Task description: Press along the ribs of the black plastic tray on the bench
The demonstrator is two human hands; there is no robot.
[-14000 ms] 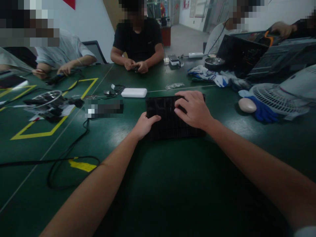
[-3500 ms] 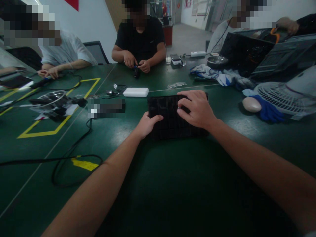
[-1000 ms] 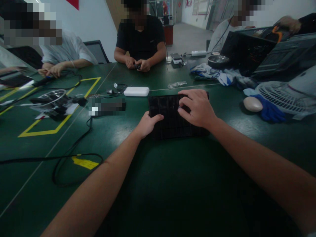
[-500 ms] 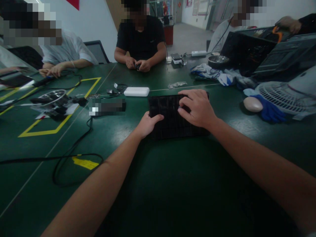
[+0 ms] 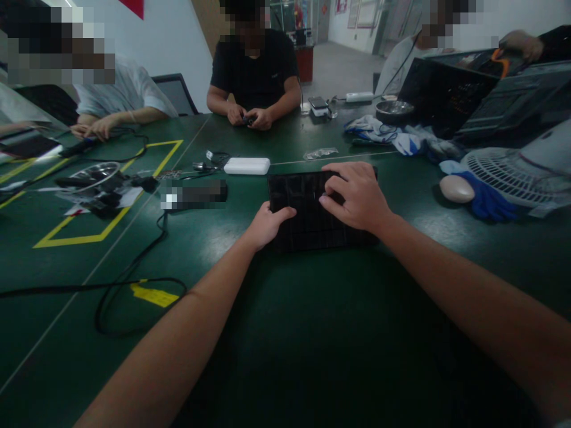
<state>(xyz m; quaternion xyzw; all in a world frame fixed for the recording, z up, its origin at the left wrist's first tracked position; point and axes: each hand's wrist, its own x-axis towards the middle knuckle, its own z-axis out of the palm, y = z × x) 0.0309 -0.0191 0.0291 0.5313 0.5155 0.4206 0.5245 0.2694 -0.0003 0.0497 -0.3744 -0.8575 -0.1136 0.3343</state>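
Note:
A flat, black, rectangular case with a faint block-like pattern [image 5: 307, 229] rests on the green table [image 5: 321, 333] in front of me. My left hand [image 5: 270, 223] grips its left edge, thumb lying on top and the other fingers hidden beneath. Over the right half of the case, my right hand [image 5: 350, 193] is bent, with its thumb and index finger close together near the upper middle. What sits between those fingertips, if anything, is too dark and small to name. Beyond the case's far left corner lies a white power bank [image 5: 247, 166].
Left are a black cable [image 5: 107, 309] with a yellow tag, a dark blurred device [image 5: 196, 195] and a metal bowl [image 5: 96, 175]. A fan [image 5: 508, 172], blue glove [image 5: 484, 196] and beige oval object [image 5: 457, 189] lie right. A person [image 5: 254, 77] sits opposite, handling a small dark object.
My right thumb and index fingertip have shifted slightly over the case. The case and my left hand stay where they were.

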